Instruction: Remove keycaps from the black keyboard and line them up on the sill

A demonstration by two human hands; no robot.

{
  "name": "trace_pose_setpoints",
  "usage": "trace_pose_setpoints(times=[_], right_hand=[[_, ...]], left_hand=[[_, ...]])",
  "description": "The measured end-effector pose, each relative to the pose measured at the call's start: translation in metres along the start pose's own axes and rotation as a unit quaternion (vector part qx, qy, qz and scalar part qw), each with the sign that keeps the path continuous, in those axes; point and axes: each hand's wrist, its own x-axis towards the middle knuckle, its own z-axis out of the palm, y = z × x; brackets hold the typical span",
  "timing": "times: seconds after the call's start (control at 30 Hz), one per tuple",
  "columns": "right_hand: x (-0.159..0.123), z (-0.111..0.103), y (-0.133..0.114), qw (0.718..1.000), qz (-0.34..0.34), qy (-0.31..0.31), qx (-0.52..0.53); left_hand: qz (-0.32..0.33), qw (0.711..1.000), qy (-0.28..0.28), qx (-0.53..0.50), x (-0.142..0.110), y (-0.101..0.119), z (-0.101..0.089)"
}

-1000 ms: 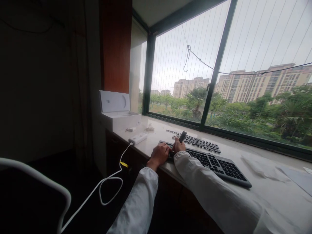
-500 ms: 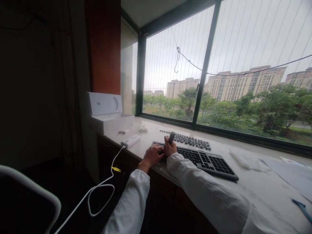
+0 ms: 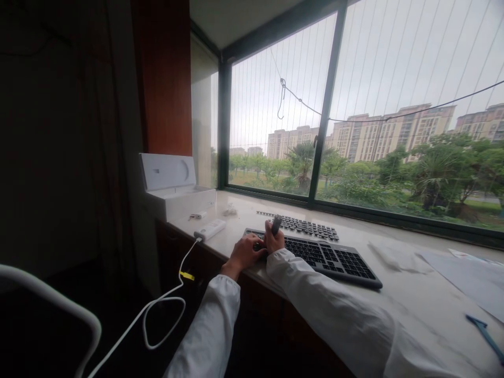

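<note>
A dark grey keyboard (image 3: 334,262) lies on the marble-patterned counter. My right hand (image 3: 274,239) is closed in a fist round a short, thick dark handle (image 3: 276,224), which sticks up above the thumb. What its lower end touches is hidden. At the keyboard's left end is my left hand (image 3: 247,252), with bent fingers and its thumb drawn together against my right hand. Whatever those fingers pinch is covered. Behind the keyboard lie rows of separate black keycaps (image 3: 311,228).
A white power strip (image 3: 210,229) with a plugged-in white cable (image 3: 165,300) lies left. Behind it stands an open white box (image 3: 181,202). Clear plastic wrapping (image 3: 397,256), paper sheets (image 3: 464,281) and a blue tool (image 3: 484,333) are at right. Windows line the back.
The whole view has shifted slightly. Both hands stay together at the keyboard's left end. A dark round bit that showed between my hands is now mostly covered by my left fingers.
</note>
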Motion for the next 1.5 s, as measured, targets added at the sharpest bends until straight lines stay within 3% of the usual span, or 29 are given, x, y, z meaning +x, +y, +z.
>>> trace_pose_setpoints(times=[0.23, 0.43, 0.7, 0.83, 1.03, 1.27, 1.5], right_hand=[[-0.003, -0.001, -0.006, 1.0, -0.005, 0.007, -0.01], [-0.007, -0.001, -0.011, 0.997, -0.059, 0.006, -0.045], [-0.002, 0.001, -0.006, 0.999, -0.029, -0.003, -0.015], [-0.006, 0.0, -0.008, 0.996, -0.068, -0.027, -0.053], [-0.01, -0.001, -0.017, 0.994, -0.071, -0.047, -0.062], [-0.004, -0.006, -0.011, 0.998, 0.001, -0.05, 0.038], [-0.011, -0.003, -0.018, 0.993, -0.002, -0.067, 0.094]], left_hand=[[-0.008, 1.0, -0.005, -0.002, -0.001, 0.005, -0.004], [-0.011, 1.0, -0.012, 0.004, -0.001, 0.005, -0.005], [-0.013, 1.0, -0.02, 0.01, 0.001, 0.002, -0.004], [-0.014, 1.0, -0.022, 0.011, 0.001, 0.004, -0.006], [-0.035, 0.998, -0.037, 0.025, 0.002, 0.004, -0.005], [-0.041, 0.998, -0.036, 0.01, 0.002, 0.005, -0.006], [-0.032, 0.998, -0.044, 0.016, 0.004, 0.003, -0.006]])
